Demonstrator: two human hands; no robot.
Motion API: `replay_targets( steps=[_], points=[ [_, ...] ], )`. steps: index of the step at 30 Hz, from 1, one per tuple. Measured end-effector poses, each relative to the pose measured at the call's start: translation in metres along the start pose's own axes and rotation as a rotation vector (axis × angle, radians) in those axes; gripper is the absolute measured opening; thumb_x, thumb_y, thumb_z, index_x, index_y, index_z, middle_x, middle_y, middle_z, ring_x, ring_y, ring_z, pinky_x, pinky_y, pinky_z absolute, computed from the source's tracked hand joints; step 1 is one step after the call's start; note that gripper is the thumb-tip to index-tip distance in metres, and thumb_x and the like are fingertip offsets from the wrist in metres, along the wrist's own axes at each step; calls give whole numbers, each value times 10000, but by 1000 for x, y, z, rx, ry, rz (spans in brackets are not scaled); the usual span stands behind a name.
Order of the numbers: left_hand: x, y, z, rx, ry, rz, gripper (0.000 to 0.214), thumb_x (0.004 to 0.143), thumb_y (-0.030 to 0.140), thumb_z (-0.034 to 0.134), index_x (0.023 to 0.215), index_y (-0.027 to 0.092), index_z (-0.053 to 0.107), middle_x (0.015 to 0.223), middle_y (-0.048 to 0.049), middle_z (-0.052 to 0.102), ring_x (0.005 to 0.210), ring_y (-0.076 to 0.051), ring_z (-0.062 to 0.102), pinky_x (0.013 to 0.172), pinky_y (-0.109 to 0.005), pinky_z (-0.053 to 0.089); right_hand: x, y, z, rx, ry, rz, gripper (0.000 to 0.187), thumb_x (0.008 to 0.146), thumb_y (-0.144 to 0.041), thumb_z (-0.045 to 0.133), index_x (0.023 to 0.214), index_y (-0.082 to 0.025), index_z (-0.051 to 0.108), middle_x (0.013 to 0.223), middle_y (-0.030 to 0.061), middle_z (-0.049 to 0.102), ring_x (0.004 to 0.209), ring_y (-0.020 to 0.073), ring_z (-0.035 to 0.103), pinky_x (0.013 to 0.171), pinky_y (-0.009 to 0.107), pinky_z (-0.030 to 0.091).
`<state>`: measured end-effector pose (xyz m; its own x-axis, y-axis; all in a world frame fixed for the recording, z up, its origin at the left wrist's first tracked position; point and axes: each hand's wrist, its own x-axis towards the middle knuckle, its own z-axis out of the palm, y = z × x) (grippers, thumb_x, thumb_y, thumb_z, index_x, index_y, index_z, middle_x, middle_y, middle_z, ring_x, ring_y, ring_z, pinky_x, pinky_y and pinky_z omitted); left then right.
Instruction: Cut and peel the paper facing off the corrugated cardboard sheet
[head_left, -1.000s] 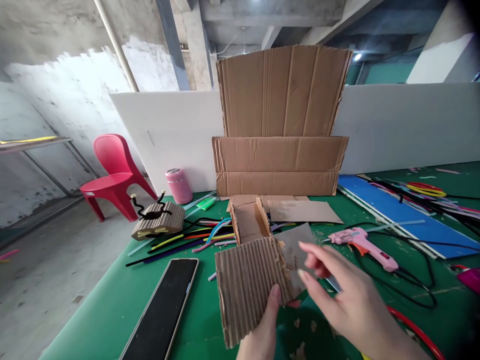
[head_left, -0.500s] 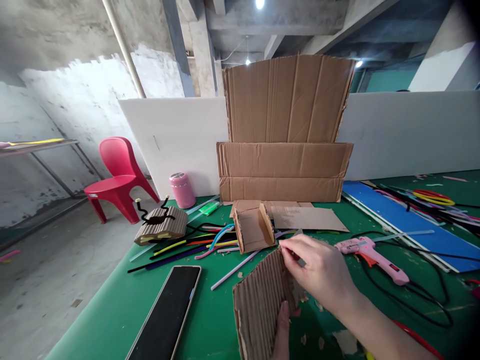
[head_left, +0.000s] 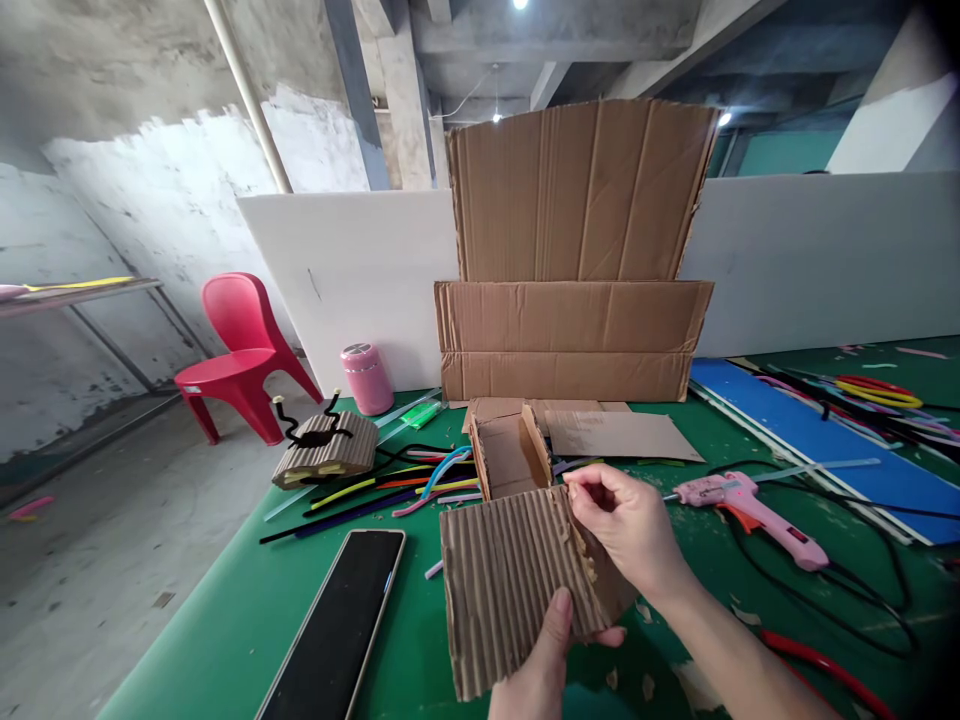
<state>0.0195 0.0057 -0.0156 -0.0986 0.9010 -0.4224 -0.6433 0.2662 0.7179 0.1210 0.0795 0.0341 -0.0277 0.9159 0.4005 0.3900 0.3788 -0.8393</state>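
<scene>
A piece of corrugated cardboard (head_left: 499,580), its ridged side bared, is held up in front of me. My left hand (head_left: 536,655) grips its lower right part, with the thumb over the ridges and the fingers behind. Thumb and fingertips of my right hand (head_left: 626,525) pinch together at its upper right corner; any small scrap between them is hidden. Torn paper bits cling along the right edge. Just behind stands a small open cardboard box (head_left: 510,455). Left of the hands lies a black-screened phone (head_left: 334,625).
A pink glue gun (head_left: 757,515) with its cord lies at right, near a red-handled tool (head_left: 817,665). Colourful pipe cleaners (head_left: 390,490), a ridged cardboard piece with black pipe cleaners (head_left: 326,450) and a pink canister (head_left: 367,380) are at left. Large cardboard sheets (head_left: 574,340) stand behind.
The corrugated cardboard has turned so its ridged face shows more broadly. My left hand has come further into view, while my right hand stays pinched at the upper corner.
</scene>
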Motion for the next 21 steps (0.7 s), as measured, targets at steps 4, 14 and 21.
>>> replay_targets(
  steps=[4,14,21],
  points=[
    [1,4,1,-110,-75,-66,454,579,297,686,978,113,574,874,-112,682,521,-246,641,591,-401,526,1,9,2,107,-24,72,146,731,-285,513,752,-166,596,635,19,594,555,131,520,519,235,430],
    [9,4,-5,-105,-58,-202,362,665,241,618,957,33,562,825,-147,683,528,-241,648,647,-371,508,5,26,-1,258,56,163,220,752,-344,503,801,-144,582,533,-23,494,472,93,444,460,224,393],
    [6,6,-1,-69,-22,-148,316,667,222,618,913,32,564,799,-154,685,514,-236,644,622,-360,519,8,18,-19,22,186,40,214,738,-365,516,784,-184,621,770,56,546,703,176,511,637,309,417]
  ],
)
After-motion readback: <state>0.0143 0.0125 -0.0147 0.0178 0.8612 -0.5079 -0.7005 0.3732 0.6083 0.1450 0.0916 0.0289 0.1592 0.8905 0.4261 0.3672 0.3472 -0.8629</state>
